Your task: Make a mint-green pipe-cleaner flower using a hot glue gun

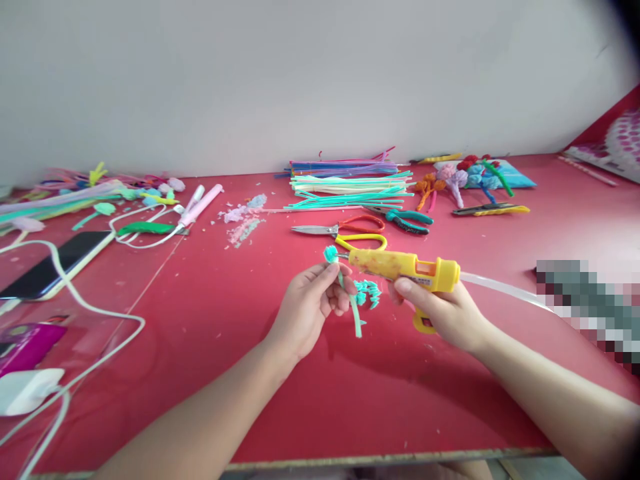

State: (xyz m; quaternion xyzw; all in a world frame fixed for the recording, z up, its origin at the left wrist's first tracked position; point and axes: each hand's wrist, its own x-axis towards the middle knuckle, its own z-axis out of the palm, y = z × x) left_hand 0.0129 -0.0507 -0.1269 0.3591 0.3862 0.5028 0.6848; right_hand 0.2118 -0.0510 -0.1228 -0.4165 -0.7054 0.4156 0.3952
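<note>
Between the thumb and fingers of my left hand (pixel 315 297) is a pipe cleaner flower (pixel 331 254), with a teal fuzzy head on top and a pale green stem hanging below. My right hand (pixel 450 313) grips a yellow glue gun (pixel 400 265). Its metal nozzle points left and is at the teal head; whether it touches cannot be made out. Several teal curled pipe cleaner pieces (pixel 369 293) lie on the table just behind the stem. Scissors (pixel 345 231) with one red and one yellow handle rest beyond the glue gun.
Bundles of pipe cleaners (pixel 350 183) lie along the wall on the red table (pixel 225 400). Teal-handled pliers (pixel 407 220) and finished pipe cleaner flowers (pixel 453 180) sit at back right. At left are a phone (pixel 60 260), white cables (pixel 100 310) and a pink heating tool (pixel 200 207).
</note>
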